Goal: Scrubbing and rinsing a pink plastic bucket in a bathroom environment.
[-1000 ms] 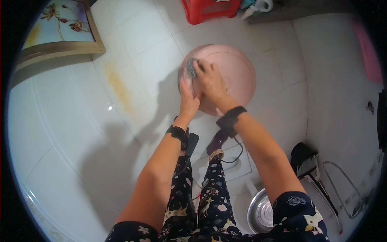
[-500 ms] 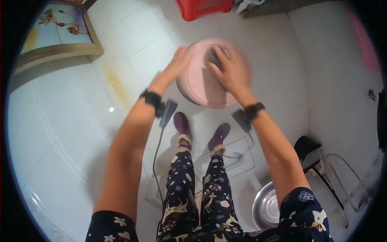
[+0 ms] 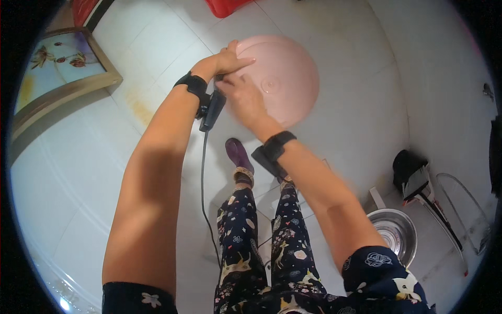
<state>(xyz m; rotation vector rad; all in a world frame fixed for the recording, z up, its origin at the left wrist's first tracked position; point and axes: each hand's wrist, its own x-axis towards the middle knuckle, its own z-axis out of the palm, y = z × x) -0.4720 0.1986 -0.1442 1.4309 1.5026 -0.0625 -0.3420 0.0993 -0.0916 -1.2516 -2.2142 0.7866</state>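
A round pink plastic piece [image 3: 290, 68], like an upturned basin or a large lid, is over the floor in front of my feet. A small raised circle marks its middle. My left hand [image 3: 227, 60] grips its upper left rim, thumb lying over the pink face and fingers round the edge. Close below, my right hand [image 3: 243, 99] is closed at the left edge. A small dark scrubber [image 3: 219, 78] shows at its fingertips, mostly hidden. Black straps with dark devices are on both wrists, the left one [image 3: 212, 110] trailing a cable.
Purple shoes [image 3: 238, 153] stand just below the pink piece. To the right are a metal basin [image 3: 405, 230], a black-headed brush or broom [image 3: 418, 180] and a wall. A framed flower picture [image 3: 68, 63] leans at the left; a red plastic stool [image 3: 225, 6] is at the top.
My right hand has moved left and down across the pink face to its left edge, with the dark scrubber. My left hand has shifted up along the rim. The whole view has shifted slightly.
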